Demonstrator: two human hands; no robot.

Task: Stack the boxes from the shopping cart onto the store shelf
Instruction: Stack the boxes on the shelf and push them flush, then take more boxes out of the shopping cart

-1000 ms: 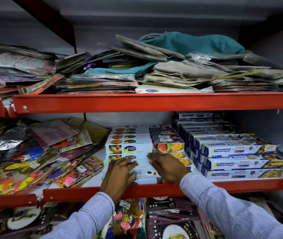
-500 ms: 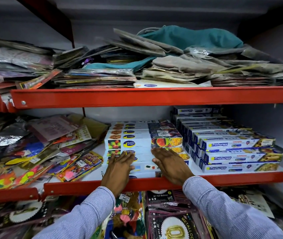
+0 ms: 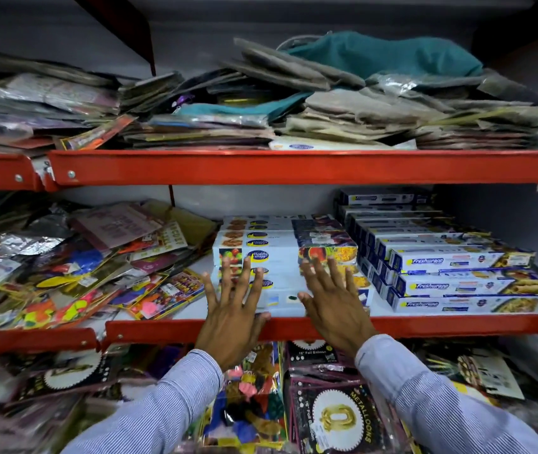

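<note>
Left hand (image 3: 232,317) and right hand (image 3: 333,306) flat, fingers spread, fingertips against front of boxes (image 3: 280,257) on shelf (image 3: 457,324)

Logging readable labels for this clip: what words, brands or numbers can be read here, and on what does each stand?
"Freshwrapp": on the blue-and-white boxes at the right of the middle shelf.
"Healthy wrapp": on the white boxes behind the left hand and right hand.
"METALLOONS" and "16" Foil Balloon": on the balloon packs on the shelf below.
Price stickers, small print on the boxes and the party packets at left: too small or blurred to read.
</note>
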